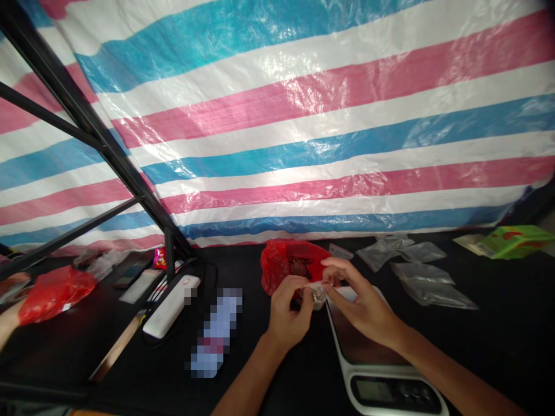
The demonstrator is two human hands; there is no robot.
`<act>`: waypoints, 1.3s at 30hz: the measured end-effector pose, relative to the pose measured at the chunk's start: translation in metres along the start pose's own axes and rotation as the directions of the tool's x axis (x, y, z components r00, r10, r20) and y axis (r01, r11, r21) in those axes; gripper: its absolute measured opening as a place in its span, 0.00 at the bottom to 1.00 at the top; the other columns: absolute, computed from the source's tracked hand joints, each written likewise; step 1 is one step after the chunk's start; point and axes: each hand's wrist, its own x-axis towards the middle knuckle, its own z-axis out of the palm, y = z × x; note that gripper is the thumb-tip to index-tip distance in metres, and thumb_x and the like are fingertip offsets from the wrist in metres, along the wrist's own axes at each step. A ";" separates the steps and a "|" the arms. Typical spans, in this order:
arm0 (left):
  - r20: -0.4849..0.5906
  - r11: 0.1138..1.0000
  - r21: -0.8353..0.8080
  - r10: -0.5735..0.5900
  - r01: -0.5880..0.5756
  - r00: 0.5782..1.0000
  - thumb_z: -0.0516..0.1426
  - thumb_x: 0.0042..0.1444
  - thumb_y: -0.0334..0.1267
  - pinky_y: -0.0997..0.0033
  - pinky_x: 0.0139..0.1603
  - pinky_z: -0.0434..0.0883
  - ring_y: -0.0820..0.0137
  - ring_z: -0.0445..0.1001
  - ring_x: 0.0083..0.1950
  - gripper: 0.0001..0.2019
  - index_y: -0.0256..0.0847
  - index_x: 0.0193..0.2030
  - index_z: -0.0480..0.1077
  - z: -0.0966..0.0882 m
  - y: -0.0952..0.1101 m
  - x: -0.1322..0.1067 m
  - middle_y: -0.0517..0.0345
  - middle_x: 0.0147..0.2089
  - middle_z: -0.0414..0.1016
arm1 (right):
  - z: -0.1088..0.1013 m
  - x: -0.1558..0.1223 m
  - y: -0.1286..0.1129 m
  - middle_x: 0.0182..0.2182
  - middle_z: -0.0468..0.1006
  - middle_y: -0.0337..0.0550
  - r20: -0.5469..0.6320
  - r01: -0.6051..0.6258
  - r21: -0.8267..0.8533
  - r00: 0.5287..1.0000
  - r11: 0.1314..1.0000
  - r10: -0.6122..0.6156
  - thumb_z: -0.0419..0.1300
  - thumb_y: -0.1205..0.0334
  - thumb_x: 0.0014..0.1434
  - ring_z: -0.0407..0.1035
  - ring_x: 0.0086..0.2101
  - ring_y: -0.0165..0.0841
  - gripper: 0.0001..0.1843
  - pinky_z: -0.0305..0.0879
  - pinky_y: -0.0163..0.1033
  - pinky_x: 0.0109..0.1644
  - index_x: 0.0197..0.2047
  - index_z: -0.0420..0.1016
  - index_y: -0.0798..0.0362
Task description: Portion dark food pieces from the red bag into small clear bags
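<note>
Both hands: left hand [288, 312], right hand [359, 306] — together, pinching a small clear bag [318, 294]
Bag: light, soft — hold its edge
Nearby: red plastic bag [277, 266], kitchen scale [381, 388]

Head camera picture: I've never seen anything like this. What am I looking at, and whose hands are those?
This is no machine: the picture comes from a camera worn on a person's head, looking forward and down. Those are the person's own bare hands. The left hand and right hand together pinch a small clear packet, just in front of a red bag. The right hand is above a digital scale. On the black table lie more clear bags and a green packet. A striped tarp hangs behind. At far left, another person's arm is beside a second red bag.
</note>
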 end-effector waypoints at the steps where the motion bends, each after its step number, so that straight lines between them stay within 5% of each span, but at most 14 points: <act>1: 0.001 1.000 -0.002 0.004 -0.004 1.000 0.58 0.68 0.30 0.69 0.45 0.76 0.67 0.80 0.42 0.05 0.42 0.44 0.75 0.000 0.000 0.000 0.52 0.41 0.81 | 0.000 0.000 -0.002 0.40 0.78 0.40 0.010 0.004 0.001 1.000 1.000 -0.004 0.60 0.53 0.72 0.74 0.40 0.37 0.18 0.73 0.43 0.50 0.62 0.67 0.41; 7: 0.004 1.000 -0.001 0.019 -0.019 1.000 0.58 0.67 0.30 0.70 0.43 0.75 0.68 0.79 0.41 0.04 0.40 0.43 0.75 0.001 0.002 0.002 0.53 0.39 0.80 | 0.001 0.001 -0.012 0.36 0.78 0.38 -0.042 0.024 -0.051 0.999 0.998 -0.026 0.61 0.55 0.71 0.73 0.36 0.34 0.12 0.72 0.37 0.44 0.55 0.72 0.44; 28: 0.044 0.998 0.006 0.056 -0.056 0.997 0.59 0.65 0.27 0.70 0.40 0.71 0.69 0.75 0.38 0.05 0.41 0.42 0.75 0.002 0.008 0.000 0.56 0.37 0.80 | 0.005 -0.004 -0.015 0.38 0.80 0.38 -0.016 0.043 0.024 0.999 0.999 -0.043 0.63 0.59 0.69 0.74 0.38 0.33 0.13 0.72 0.36 0.46 0.56 0.73 0.44; 39: 0.007 0.993 -0.017 -0.119 0.119 0.993 0.58 0.69 0.34 0.70 0.42 0.73 0.68 0.77 0.41 0.04 0.40 0.43 0.76 0.002 0.008 0.000 0.54 0.40 0.79 | 0.004 0.000 -0.015 0.39 0.80 0.37 -0.015 -0.061 0.113 0.998 0.992 0.063 0.64 0.54 0.69 0.75 0.39 0.34 0.15 0.73 0.37 0.48 0.57 0.72 0.43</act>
